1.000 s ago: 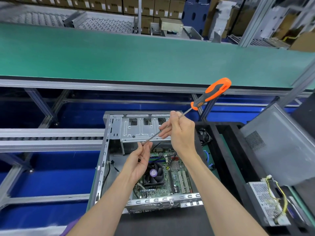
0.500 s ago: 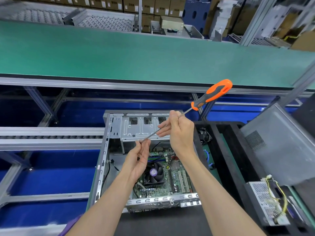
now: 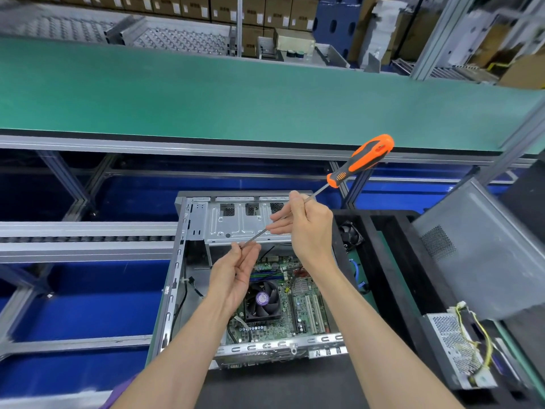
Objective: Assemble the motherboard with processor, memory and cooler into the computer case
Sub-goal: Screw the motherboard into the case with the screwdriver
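While screwdriver (image 3: 296,211) hangs above case (image 3: 180,278), pinched mid-shaft by right hand (image 3: 308,224), tip at left hand (image 3: 239,270) fingertips; whether gripping, cannot tell. Board (image 3: 295,305) seated inside. Risk: tip contents dropping among components.

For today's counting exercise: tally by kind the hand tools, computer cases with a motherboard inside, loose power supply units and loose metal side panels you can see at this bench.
Screwdriver: 1
Computer case with motherboard: 1
Power supply unit: 1
Side panel: 1
Total: 4
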